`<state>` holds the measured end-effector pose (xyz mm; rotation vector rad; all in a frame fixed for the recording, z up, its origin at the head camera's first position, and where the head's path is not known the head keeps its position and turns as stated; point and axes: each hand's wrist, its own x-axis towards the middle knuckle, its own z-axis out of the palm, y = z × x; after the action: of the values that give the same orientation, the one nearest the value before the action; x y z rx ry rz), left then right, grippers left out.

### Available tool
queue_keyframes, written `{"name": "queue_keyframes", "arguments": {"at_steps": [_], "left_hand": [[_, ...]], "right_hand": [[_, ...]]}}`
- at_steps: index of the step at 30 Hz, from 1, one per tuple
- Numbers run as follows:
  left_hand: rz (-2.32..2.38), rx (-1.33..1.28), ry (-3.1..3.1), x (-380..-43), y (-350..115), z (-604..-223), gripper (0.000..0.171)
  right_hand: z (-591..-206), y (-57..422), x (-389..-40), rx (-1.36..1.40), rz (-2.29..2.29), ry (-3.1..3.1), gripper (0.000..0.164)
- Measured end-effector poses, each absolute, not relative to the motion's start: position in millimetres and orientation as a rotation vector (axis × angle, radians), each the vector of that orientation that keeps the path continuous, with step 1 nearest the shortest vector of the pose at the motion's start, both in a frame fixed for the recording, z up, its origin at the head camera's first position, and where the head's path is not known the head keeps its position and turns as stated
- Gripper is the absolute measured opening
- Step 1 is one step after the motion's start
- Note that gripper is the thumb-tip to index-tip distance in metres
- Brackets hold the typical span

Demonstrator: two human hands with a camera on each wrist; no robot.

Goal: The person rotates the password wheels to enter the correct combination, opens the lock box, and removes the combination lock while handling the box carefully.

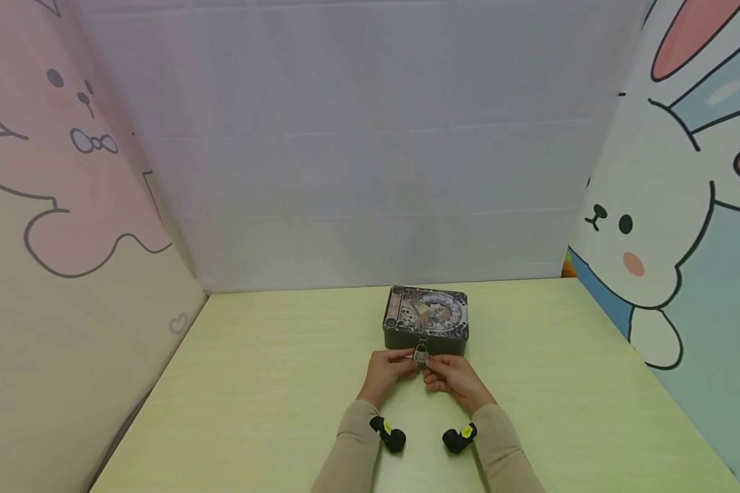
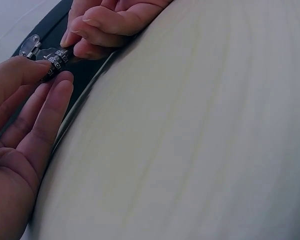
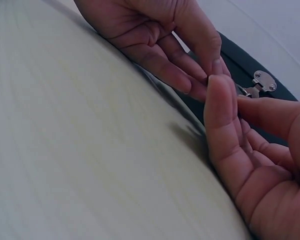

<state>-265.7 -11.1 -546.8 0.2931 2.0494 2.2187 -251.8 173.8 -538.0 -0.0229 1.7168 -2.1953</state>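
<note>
A dark metal tin box [image 1: 425,315] with an ornate picture on its lid stands on the table, its front facing me. From the clasp [image 3: 262,82] on its front hangs a small combination padlock [image 2: 58,61] with number dials. My left hand [image 1: 385,375] pinches one side of the padlock between thumb and fingers. On the opposite side, my right hand [image 1: 459,380] grips it with thumb and fingertips. The dials face up toward the left wrist camera. In the right wrist view the fingers of my right hand [image 3: 265,170] hide most of the padlock.
The pale yellow-green table [image 1: 271,383] runs back to a white cloth wall [image 1: 370,150]. Side panels with a pink cartoon animal [image 1: 68,171] and a white rabbit [image 1: 647,253] flank it. A black wrist camera [image 1: 393,438] sits on each sleeve.
</note>
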Motion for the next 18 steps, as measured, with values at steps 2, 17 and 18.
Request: {"name": "queue_keyframes", "arguments": {"at_steps": [2, 17, 18], "left_hand": [[2.209, 0.226, 2.046, -267, -9, -546, 0.029], [2.226, 0.225, 2.025, -254, -10, -521, 0.027], [2.226, 0.222, 2.028, -253, -10, -520, 0.027]], "right_hand": [[-538, 174, -252, -0.024, -2.195, 1.716, 0.016], [-539, 172, -253, -0.003, -2.181, 1.736, 0.017], [-539, 172, -253, 0.000, -2.182, 1.736, 0.016]]}}
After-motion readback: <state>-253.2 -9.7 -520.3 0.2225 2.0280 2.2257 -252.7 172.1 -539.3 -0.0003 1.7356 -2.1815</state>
